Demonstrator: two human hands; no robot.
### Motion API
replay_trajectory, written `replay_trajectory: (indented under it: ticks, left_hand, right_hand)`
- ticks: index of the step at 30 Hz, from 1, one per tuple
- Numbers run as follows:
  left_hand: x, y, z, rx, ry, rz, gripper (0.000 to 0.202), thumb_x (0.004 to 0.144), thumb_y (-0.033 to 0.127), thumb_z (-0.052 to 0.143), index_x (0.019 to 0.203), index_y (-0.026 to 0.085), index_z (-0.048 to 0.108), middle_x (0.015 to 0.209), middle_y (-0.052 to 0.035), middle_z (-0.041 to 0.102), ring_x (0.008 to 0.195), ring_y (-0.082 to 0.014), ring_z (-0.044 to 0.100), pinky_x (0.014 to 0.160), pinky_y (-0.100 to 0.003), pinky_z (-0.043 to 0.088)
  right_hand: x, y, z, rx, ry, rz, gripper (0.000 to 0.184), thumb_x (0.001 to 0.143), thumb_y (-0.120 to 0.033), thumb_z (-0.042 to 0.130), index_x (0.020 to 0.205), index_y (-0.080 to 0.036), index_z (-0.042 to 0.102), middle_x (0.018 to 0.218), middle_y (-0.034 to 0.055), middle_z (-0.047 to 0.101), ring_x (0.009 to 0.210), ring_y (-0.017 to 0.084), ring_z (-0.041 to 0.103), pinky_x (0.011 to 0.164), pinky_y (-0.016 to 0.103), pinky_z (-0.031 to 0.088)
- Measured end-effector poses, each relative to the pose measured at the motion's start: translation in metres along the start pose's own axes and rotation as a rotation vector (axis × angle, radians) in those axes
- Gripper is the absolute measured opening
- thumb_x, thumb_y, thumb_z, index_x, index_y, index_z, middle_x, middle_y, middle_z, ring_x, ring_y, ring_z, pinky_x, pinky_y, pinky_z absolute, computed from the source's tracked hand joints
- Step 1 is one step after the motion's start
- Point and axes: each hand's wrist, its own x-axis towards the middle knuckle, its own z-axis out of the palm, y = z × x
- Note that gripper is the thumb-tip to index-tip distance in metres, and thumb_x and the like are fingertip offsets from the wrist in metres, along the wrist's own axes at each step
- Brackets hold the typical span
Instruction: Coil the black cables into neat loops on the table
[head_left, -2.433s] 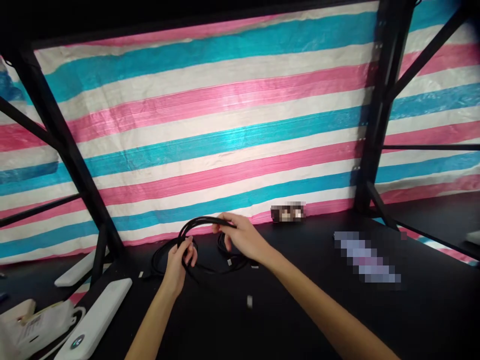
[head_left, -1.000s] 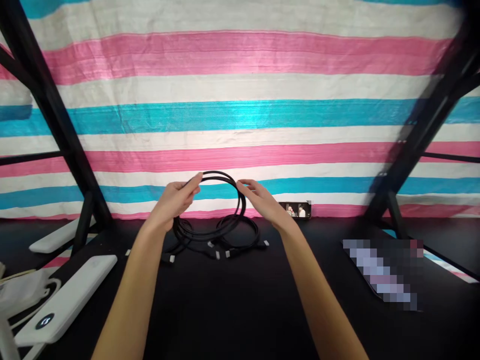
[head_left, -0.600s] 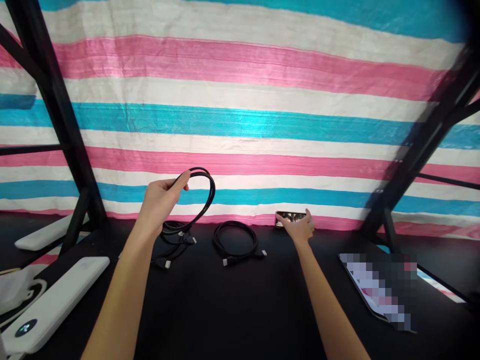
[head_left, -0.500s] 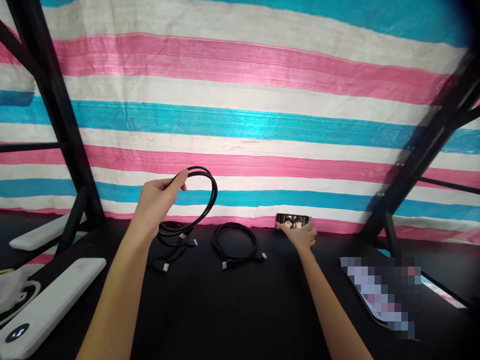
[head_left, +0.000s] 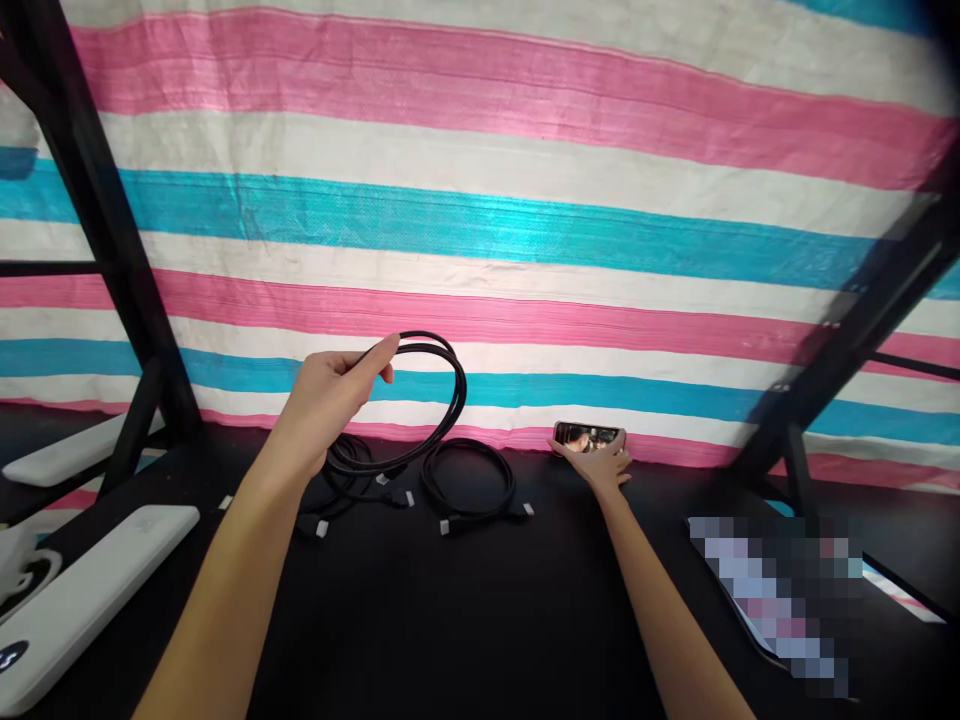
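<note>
Left hand (head_left: pixel 330 395): raised above the table (head_left: pixel 465 630), thumb and forefinger pinched on the top of the held cable (head_left: pixel 452 395), remaining fingers curled beneath.

Held cable: black, gathered in a doubled round loop, upright, upper arc seen against the striped tarp (head_left: pixel 480 200), lower end trailing down into the loose cables (head_left: pixel 352 478).

Loose cables: black, tangled, on the table directly under the left hand; pale plug ends showing on the near side.

Right hand (head_left: pixel 598 463): stretched forward and low, palm down, fingers spread at the near edge of the phone (head_left: pixel 587 436) and touching it; closed on it or merely resting, impossible to tell.

Phone: set lengthwise at the foot of the tarp, screen lit and turned toward the wearer; leaning or lying flat, not clear.

Coiled cable (head_left: pixel 469 485): black, flat on the table between the two hands, just right of the loose cables, apart from the phone; two pale plugs at its near side.

Table: black, matt.

Power bank (head_left: pixel 75 590): white, oblong, at the near left.

Second power bank (head_left: pixel 64 462): white, farther back on the left, beside a black brace.

Flat item (head_left: pixel 780 590): near right of the table, blurred out, not identifiable.

Frame posts: black, slanted, one on the left (head_left: pixel 105 230), one on the right (head_left: pixel 855 340).

Striped tarp: horizontal bands of pink, white and turquoise, behind the table across the whole width.
</note>
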Motion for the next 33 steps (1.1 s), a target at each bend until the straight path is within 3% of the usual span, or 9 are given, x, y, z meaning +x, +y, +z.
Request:
replay_trajectory:
  ticks: [4, 8, 14, 16, 18, 22, 26, 29, 33]
  left_hand:
    - [0.003, -0.001, -0.002, -0.045, 0.01, 0.007, 0.045, 0.073, 0.055, 0.064, 0.055, 0.015, 0.057, 0.042, 0.0063, 0.021, 0.034, -0.0033, 0.015, 0.032, -0.02, 0.008]
    - [0.004, -0.001, -0.003, -0.059, 0.026, 0.005, 0.045, 0.073, 0.055, 0.065, 0.055, 0.015, 0.057, 0.041, 0.0066, 0.022, 0.034, -0.003, 0.016, 0.032, -0.02, 0.009]
    - [-0.003, 0.002, 0.006, -0.058, 0.032, 0.054, 0.045, 0.073, 0.055, 0.066, 0.053, 0.015, 0.056, 0.04, 0.0065, 0.021, 0.034, -0.0024, 0.016, 0.033, -0.021, 0.008]
    - [-0.007, 0.004, 0.011, -0.09, 0.018, 0.108, 0.045, 0.074, 0.053, 0.065, 0.052, 0.015, 0.055, 0.039, 0.0064, 0.021, 0.034, -0.0026, 0.016, 0.034, -0.022, 0.007]
    - [-0.011, 0.006, 0.017, -0.139, -0.004, 0.16, 0.044, 0.075, 0.051, 0.064, 0.052, 0.016, 0.054, 0.039, 0.0064, 0.022, 0.034, -0.0029, 0.016, 0.034, -0.023, 0.008]
    - [-0.016, 0.009, 0.026, -0.225, -0.05, 0.166, 0.046, 0.076, 0.051, 0.064, 0.05, 0.016, 0.049, 0.04, 0.0068, 0.023, 0.034, -0.0026, 0.015, 0.035, -0.024, 0.008]
    - [-0.014, 0.01, 0.022, -0.37, 0.009, 0.097, 0.051, 0.075, 0.054, 0.064, 0.049, 0.018, 0.037, 0.042, 0.0076, 0.02, 0.035, -0.003, 0.013, 0.035, -0.025, 0.007]
    - [-0.013, 0.011, 0.017, -0.485, 0.063, 0.106, 0.051, 0.078, 0.056, 0.061, 0.053, 0.019, 0.035, 0.044, 0.0078, 0.018, 0.036, -0.0038, 0.012, 0.036, -0.025, 0.007]
    - [-0.017, 0.01, 0.022, -0.542, 0.029, 0.1, 0.05, 0.08, 0.058, 0.056, 0.056, 0.019, 0.035, 0.044, 0.0083, 0.015, 0.035, -0.0046, 0.011, 0.035, -0.024, 0.008]
  right_hand:
    - [-0.003, 0.0, 0.008, -0.018, -0.016, -0.017, 0.145, 0.04, -0.071, 0.075, 0.149, -0.015, -0.003, 0.149, 0.0317, 0.009, 0.142, 0.042, 0.003, 0.109, 0.062, 0.006]
    - [-0.002, -0.005, 0.004, 0.0, 0.034, -0.039, 0.141, 0.042, -0.07, 0.075, 0.149, -0.014, 0.003, 0.147, 0.0313, 0.018, 0.14, 0.043, 0.012, 0.107, 0.065, 0.007]
    - [0.002, -0.06, -0.06, 0.372, 0.204, -0.066, 0.089, 0.076, -0.063, 0.049, 0.143, -0.009, 0.026, 0.143, 0.0255, 0.032, 0.133, 0.035, 0.032, 0.106, 0.052, 0.029]
    - [-0.016, -0.09, -0.09, 0.58, 0.066, -0.215, 0.075, 0.08, -0.059, 0.046, 0.137, -0.012, 0.036, 0.136, 0.0199, 0.044, 0.125, 0.029, 0.044, 0.103, 0.046, 0.036]
    - [-0.05, -0.121, -0.115, 0.763, -0.217, -0.418, 0.064, 0.08, -0.059, 0.049, 0.128, -0.017, 0.048, 0.128, 0.0148, 0.054, 0.118, 0.026, 0.052, 0.102, 0.042, 0.038]
    - [-0.134, -0.167, -0.137, 0.879, -0.683, -0.644, 0.056, 0.08, -0.064, 0.051, 0.121, -0.027, 0.056, 0.116, 0.0078, 0.061, 0.104, 0.023, 0.059, 0.091, 0.038, 0.045]
    - [-0.177, -0.187, -0.139, 0.954, -0.553, -0.663, 0.041, 0.081, -0.057, 0.056, 0.106, -0.025, 0.061, 0.083, 0.0011, 0.06, 0.072, 0.014, 0.056, 0.07, 0.028, 0.046]
    - [-0.182, -0.189, -0.138, 1.032, -0.533, -0.653, 0.034, 0.086, -0.053, 0.052, 0.097, -0.023, 0.063, 0.062, -0.004, 0.044, 0.054, 0.01, 0.042, 0.054, 0.024, 0.039]
    - [-0.177, -0.184, -0.14, 1.09, -0.579, -0.59, 0.034, 0.084, -0.054, 0.054, 0.093, -0.022, 0.063, 0.057, -0.0066, 0.031, 0.045, 0.007, 0.028, 0.043, 0.023, 0.03]
